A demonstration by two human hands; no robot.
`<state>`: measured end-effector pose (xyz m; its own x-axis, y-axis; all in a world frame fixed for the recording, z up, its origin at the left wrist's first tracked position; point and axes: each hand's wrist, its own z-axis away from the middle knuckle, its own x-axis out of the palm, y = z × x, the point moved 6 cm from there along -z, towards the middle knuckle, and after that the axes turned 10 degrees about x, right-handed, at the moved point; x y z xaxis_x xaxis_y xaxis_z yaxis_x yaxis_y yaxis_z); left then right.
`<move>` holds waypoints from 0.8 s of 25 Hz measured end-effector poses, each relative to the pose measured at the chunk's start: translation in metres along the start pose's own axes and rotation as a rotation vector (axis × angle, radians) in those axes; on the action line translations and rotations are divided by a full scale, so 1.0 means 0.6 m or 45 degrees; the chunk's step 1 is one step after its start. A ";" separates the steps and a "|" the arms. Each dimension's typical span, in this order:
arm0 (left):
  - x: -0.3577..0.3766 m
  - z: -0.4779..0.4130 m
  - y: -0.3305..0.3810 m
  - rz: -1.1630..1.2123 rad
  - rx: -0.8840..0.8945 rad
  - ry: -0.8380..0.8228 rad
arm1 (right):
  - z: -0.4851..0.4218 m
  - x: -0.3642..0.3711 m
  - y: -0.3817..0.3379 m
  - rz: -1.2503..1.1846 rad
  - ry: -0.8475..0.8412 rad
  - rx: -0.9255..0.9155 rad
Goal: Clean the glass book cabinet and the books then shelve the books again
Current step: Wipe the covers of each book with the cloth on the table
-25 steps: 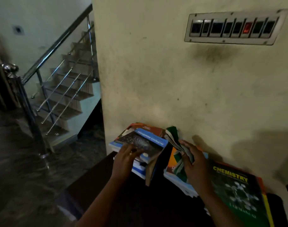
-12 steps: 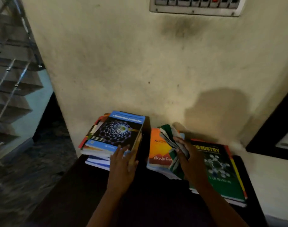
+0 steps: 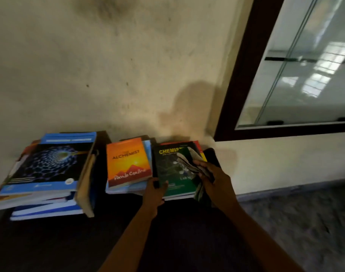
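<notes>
Dark table point(image 3: 50, 242): left grip point(image 3: 155, 190) pinches chemistry book point(image 3: 167, 160) beside orange book point(image 3: 128, 161); right grip point(image 3: 216, 181) clutches cloth point(image 3: 185, 158).

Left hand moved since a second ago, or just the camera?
Yes. The left hand went right: off the blue book to the near edge of the Chemistry book, which it grips. The right hand holds the cloth.

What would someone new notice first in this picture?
The bright orange Alchemist book lies in the centre, beside a green Chemistry book whose near edge the left hand grips. The right hand holds a cloth on that green cover. A glass cabinet fills the upper right.
</notes>
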<state>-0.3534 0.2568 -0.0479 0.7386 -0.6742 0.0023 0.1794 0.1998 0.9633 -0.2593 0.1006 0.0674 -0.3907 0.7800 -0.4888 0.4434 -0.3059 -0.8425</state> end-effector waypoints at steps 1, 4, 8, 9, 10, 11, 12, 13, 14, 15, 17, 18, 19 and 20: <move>0.007 -0.001 -0.005 -0.008 0.072 0.081 | 0.004 -0.006 0.014 -0.002 -0.016 0.016; 0.017 0.015 -0.022 -0.127 0.158 0.292 | 0.009 -0.012 0.048 -0.003 -0.069 0.056; 0.040 0.026 -0.017 0.090 0.024 0.416 | 0.005 -0.014 0.067 -0.002 -0.150 -0.006; 0.053 0.036 -0.015 0.219 -0.043 0.396 | 0.003 -0.017 0.070 -0.025 -0.164 -0.012; 0.064 0.047 -0.015 0.325 -0.085 0.368 | 0.002 -0.020 0.072 -0.044 -0.182 -0.013; 0.071 0.062 -0.019 0.395 -0.103 0.354 | 0.003 -0.024 0.072 -0.063 -0.205 -0.021; 0.071 0.077 -0.027 0.438 -0.099 0.346 | 0.005 -0.026 0.073 -0.084 -0.234 -0.037; 0.068 0.099 -0.034 0.488 -0.099 0.342 | 0.010 -0.028 0.072 -0.100 -0.268 -0.062; 0.061 0.123 -0.045 0.526 -0.104 0.355 | 0.017 -0.031 0.070 -0.114 -0.295 -0.098; 0.049 0.148 -0.057 0.557 -0.122 0.370 | 0.023 -0.031 0.068 -0.126 -0.321 -0.129; 0.020 0.203 -0.093 0.640 -0.180 0.432 | 0.040 -0.027 0.066 -0.166 -0.419 -0.168; 0.006 0.233 -0.114 0.695 -0.213 0.468 | 0.051 -0.020 0.066 -0.192 -0.489 -0.183; -0.009 0.263 -0.134 0.753 -0.238 0.516 | 0.064 -0.012 0.065 -0.224 -0.559 -0.191; -0.022 0.294 -0.155 0.809 -0.273 0.568 | 0.077 -0.003 0.065 -0.260 -0.617 -0.198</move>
<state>-0.4947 0.1216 -0.0900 0.9230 -0.0474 0.3819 -0.2752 0.6124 0.7411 -0.2789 0.0622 0.0250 -0.7920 0.4627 -0.3984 0.4194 -0.0619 -0.9057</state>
